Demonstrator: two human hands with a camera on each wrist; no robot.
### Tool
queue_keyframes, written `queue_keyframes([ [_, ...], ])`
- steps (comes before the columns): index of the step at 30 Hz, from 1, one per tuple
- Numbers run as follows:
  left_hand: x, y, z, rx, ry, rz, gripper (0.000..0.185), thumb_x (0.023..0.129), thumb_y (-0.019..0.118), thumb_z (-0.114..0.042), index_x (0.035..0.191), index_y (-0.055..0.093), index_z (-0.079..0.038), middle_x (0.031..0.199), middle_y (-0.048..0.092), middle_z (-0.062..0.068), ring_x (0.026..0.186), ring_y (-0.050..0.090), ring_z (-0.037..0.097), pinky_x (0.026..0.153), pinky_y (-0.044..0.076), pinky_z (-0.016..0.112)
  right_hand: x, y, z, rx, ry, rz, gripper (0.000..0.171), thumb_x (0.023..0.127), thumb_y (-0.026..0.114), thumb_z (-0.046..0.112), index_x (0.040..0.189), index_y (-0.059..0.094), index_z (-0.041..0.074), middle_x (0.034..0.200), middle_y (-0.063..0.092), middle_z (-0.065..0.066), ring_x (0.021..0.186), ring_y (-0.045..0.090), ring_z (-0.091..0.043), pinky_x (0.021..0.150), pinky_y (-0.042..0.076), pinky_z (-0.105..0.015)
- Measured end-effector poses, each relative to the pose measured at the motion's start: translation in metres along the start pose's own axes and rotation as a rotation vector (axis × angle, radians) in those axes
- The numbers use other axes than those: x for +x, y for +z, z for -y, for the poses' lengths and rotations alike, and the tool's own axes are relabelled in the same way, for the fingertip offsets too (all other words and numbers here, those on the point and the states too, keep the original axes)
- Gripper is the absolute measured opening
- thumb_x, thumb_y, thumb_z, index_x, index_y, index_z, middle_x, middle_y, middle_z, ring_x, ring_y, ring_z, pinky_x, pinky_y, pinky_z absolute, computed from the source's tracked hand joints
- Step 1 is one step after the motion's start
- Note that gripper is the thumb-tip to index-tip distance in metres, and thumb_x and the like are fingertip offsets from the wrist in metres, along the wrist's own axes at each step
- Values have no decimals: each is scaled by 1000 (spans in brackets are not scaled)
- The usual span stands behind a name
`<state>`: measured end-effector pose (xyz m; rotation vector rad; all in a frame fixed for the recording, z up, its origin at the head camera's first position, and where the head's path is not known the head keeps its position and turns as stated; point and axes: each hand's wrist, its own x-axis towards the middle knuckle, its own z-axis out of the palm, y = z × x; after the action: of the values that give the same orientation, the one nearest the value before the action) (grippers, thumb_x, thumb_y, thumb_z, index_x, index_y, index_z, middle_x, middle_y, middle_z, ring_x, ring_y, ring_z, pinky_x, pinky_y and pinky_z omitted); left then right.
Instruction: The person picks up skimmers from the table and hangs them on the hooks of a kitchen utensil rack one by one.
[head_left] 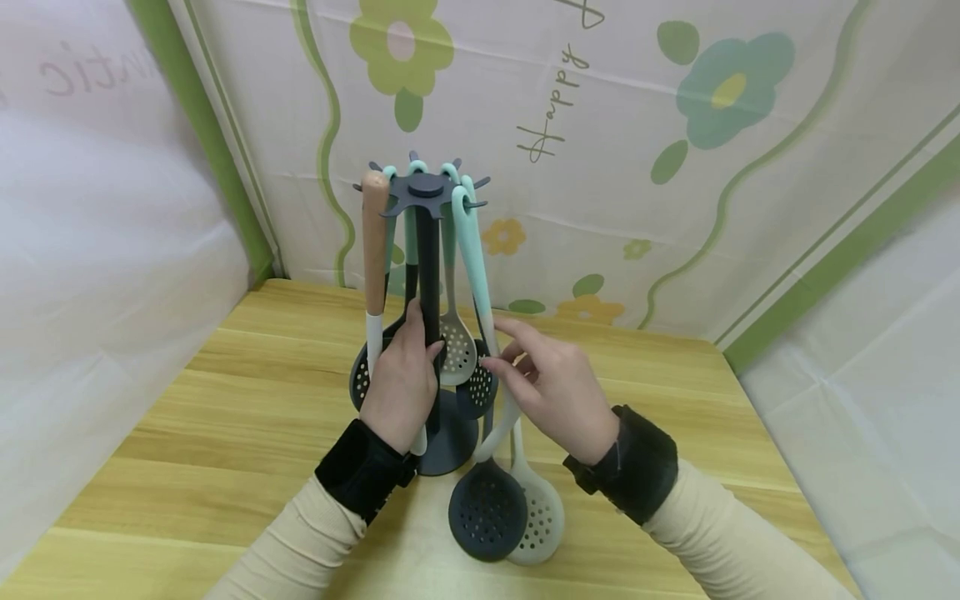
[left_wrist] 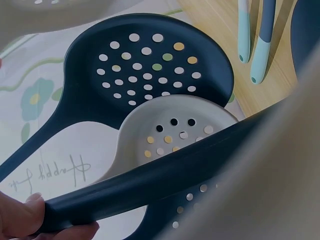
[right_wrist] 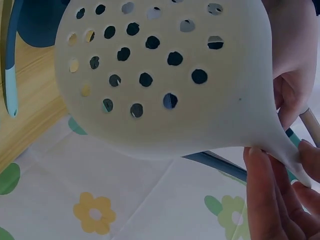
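Observation:
My left hand (head_left: 402, 379) grips the black pole (head_left: 428, 267) of a utensil rack, also seen in the left wrist view. A beige skimmer with a mint handle (head_left: 471, 242) hangs at the rack's right side. My right hand (head_left: 558, 383) pinches its beige neck; the right wrist view shows finger and thumb around it, close below the holed head (right_wrist: 160, 75). Behind, a smaller beige skimmer (head_left: 457, 350) and a dark skimmer (head_left: 480, 396) hang. Left of the pole is a utensil with a wooden handle (head_left: 375, 242), its lower end partly behind my left hand.
A dark skimmer (head_left: 487, 510) and a beige skimmer (head_left: 546, 517) lie overlapping on the wooden table (head_left: 660, 417), in front of the rack's round base (head_left: 453, 429). Another dark skimmer (head_left: 360, 382) hangs at the left. A flower-printed cloth (head_left: 600, 208) stands behind.

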<state>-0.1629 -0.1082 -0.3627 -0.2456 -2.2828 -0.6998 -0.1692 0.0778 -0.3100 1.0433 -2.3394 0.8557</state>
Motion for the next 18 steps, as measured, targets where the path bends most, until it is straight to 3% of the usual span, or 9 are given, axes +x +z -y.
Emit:
queue_keyframes([
  [9,0,0,-1,-14,3,-10,52,95,62,1,138,38,17,113,64,32,99,68,39,78,61,43,1,8,-5,-54,-14,13,42,87,76,15,124,60,2,78,72,-5,62,68,-14,56,59,-28],
  [18,-1,0,-2,-8,22,-40,52,94,63,1,137,38,17,114,63,32,98,68,39,77,61,44,-2,18,-5,-72,-65,-25,40,86,78,15,120,60,1,78,72,-5,60,67,-11,53,57,-21],
])
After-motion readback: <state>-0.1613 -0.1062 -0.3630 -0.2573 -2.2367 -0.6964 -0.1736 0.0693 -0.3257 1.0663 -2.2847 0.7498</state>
